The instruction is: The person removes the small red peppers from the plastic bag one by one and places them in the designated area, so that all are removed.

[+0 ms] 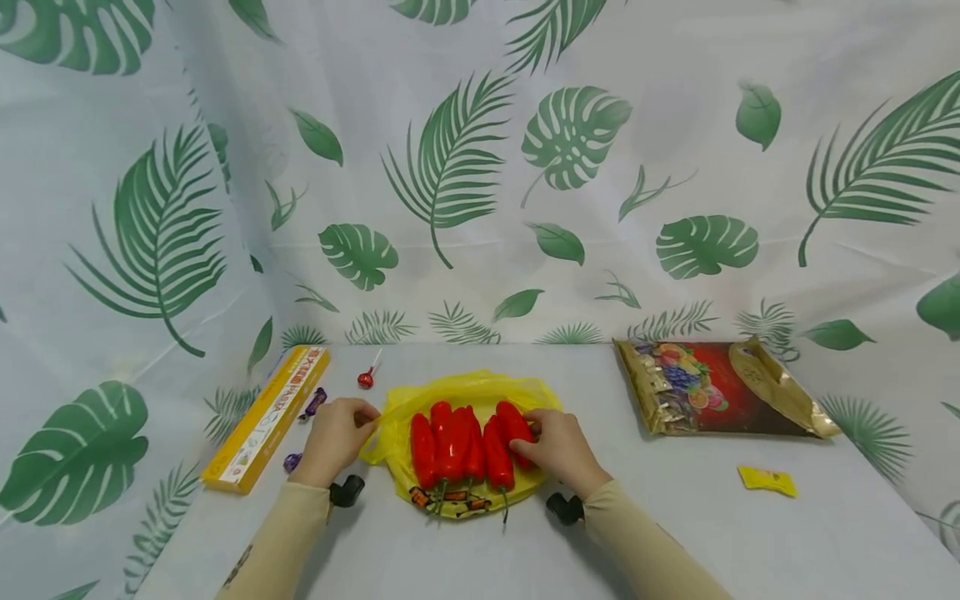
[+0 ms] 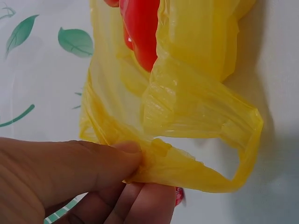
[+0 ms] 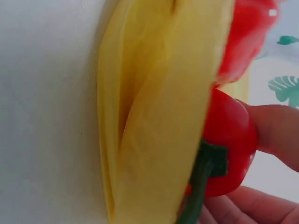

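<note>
Several long red peppers (image 1: 452, 446) with green stems lie side by side on a yellow plastic bag (image 1: 457, 387) in the middle of the table. My left hand (image 1: 335, 437) pinches the bag's left edge; close up in the left wrist view, thumb and fingers hold the loop of a bag handle (image 2: 210, 181). On the right side, my right hand (image 1: 562, 450) grips the rightmost red pepper (image 3: 233, 140), thumb on one side and fingers on the other. Its green stem (image 3: 201, 182) shows beside the bag's wall in the right wrist view.
A yellow pasta box (image 1: 268, 421) stands at the left, with purple-wrapped candies (image 1: 313, 403) beside it. Behind my left hand lies a red lollipop (image 1: 366, 379). A gold and red packet (image 1: 723, 390) is at the back right, a small yellow packet (image 1: 768, 481) in front of it.
</note>
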Demonstrator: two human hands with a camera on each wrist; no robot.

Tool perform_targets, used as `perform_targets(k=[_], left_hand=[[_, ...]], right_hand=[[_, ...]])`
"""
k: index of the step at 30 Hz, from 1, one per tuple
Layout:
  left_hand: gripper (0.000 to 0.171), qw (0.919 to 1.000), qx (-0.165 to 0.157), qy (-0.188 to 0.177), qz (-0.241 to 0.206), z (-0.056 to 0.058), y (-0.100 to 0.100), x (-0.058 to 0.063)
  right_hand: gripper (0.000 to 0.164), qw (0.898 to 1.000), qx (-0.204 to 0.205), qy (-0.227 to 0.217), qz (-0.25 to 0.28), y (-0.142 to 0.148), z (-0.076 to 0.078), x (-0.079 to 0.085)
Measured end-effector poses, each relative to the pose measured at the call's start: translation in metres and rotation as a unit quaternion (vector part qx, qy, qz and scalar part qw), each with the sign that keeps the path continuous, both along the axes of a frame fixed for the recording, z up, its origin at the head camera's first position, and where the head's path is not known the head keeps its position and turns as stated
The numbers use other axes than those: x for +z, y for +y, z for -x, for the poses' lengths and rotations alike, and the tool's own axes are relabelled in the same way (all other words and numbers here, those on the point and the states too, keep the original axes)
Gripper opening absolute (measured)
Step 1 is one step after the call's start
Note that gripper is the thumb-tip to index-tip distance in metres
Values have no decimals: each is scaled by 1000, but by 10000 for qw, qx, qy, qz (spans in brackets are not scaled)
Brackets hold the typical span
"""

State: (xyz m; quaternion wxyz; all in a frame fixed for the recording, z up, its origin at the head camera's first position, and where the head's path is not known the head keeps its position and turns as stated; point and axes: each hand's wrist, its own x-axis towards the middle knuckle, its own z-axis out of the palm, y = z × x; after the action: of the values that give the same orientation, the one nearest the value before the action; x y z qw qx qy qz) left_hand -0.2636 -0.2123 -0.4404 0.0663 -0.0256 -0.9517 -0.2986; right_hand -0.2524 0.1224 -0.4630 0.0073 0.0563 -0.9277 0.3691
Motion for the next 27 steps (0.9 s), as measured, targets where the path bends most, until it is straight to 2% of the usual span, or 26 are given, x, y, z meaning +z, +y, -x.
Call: perform_targets(k=[8, 11, 16, 20, 27], left_hand=[[11, 9998, -179, -47, 4, -8, 3, 3], [12, 9997, -228, -115, 12, -10, 3, 3], [12, 9996, -269, -14, 89, -13, -2, 3], [12, 9995, -309, 2, 95, -14, -3, 4], [12, 9995, -307, 46, 91, -17, 0, 6]], right_hand=[[48, 9991, 221, -42, 351, 25, -20, 13], [49, 9990, 375, -14, 221, 42, -28, 15], [49, 9981, 598, 148, -62, 69, -38, 15], [48, 9984, 531, 89, -183, 92, -48, 14], [50, 9978, 218, -320, -536, 124, -65, 14]])
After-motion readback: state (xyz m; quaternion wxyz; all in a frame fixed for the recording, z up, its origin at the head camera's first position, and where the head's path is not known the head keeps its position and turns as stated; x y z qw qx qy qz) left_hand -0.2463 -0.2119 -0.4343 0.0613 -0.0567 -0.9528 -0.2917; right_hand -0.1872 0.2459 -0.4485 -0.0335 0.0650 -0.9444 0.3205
